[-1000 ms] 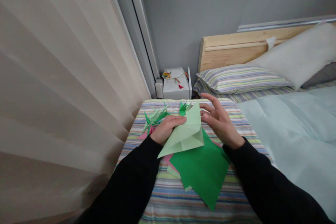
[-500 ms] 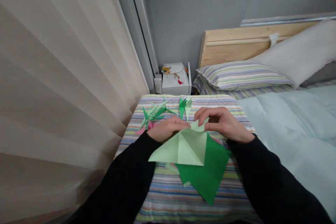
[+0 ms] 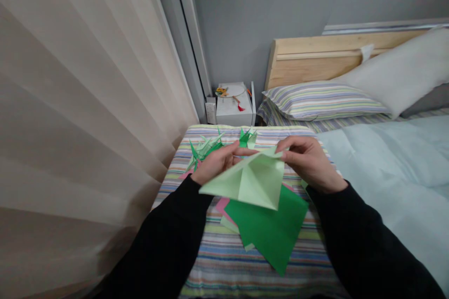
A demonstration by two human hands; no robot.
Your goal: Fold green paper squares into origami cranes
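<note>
A creased sheet of light green origami paper (image 3: 249, 180), partly folded, is held up between my hands. My right hand (image 3: 308, 159) pinches its upper right corner between thumb and fingers. My left hand (image 3: 219, 163) holds the upper left edge, with a finger stretched along the back and some fingertips hidden by the paper. Below lies a dark green paper sheet (image 3: 270, 229), over a pink sheet (image 3: 224, 208) and other light green paper (image 3: 229, 225). Folded green paper cranes (image 3: 206, 147) sit beyond my left hand, and more green folded pieces (image 3: 247, 138) lie behind the held sheet.
The papers lie on a striped cloth surface (image 3: 210, 266). A pale curtain (image 3: 87, 117) hangs at left. A white bedside cabinet (image 3: 234, 114) with small items stands ahead. At right is a bed with a striped pillow (image 3: 326, 100) and pale blue quilt (image 3: 393, 168).
My right hand has moved right and slightly up to the paper's corner. The held paper has risen and tilted, its upper flap now laid flatter. My left hand's index finger has straightened out.
</note>
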